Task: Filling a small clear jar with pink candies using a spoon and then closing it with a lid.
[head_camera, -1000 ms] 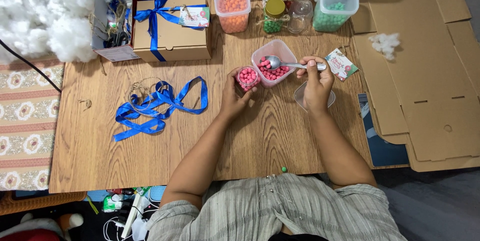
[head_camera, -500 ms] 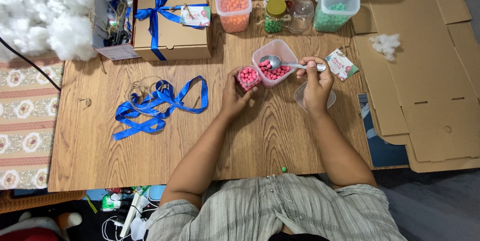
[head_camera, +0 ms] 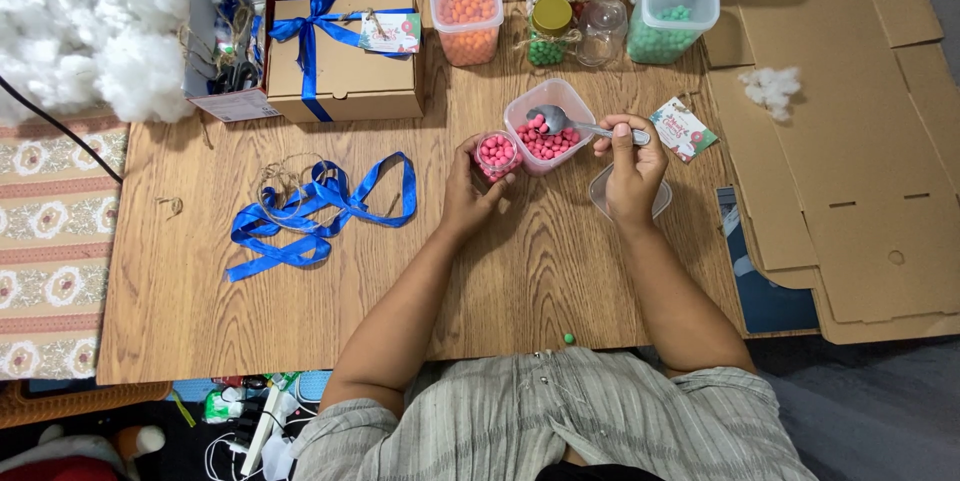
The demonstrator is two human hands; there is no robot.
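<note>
My left hand [head_camera: 467, 196] grips a small clear jar [head_camera: 496, 154] filled with pink round candies, held tilted next to a clear plastic tub [head_camera: 548, 125] of the same pink candies. My right hand [head_camera: 630, 169] holds a metal spoon [head_camera: 568, 123] whose bowl rests in the tub. Under my right hand lies a clear lid [head_camera: 603, 193] on the wooden table [head_camera: 300, 311].
A blue ribbon [head_camera: 315, 206] with twine lies at the left. A brown box [head_camera: 343, 56] tied with blue ribbon, tubs of orange candies [head_camera: 466, 13] and green candies [head_camera: 674, 14], gold-lidded jars [head_camera: 551, 25], white stuffing [head_camera: 90, 31] and flat cardboard [head_camera: 850, 141] surround the work spot. A green candy [head_camera: 568, 338] sits by the front edge.
</note>
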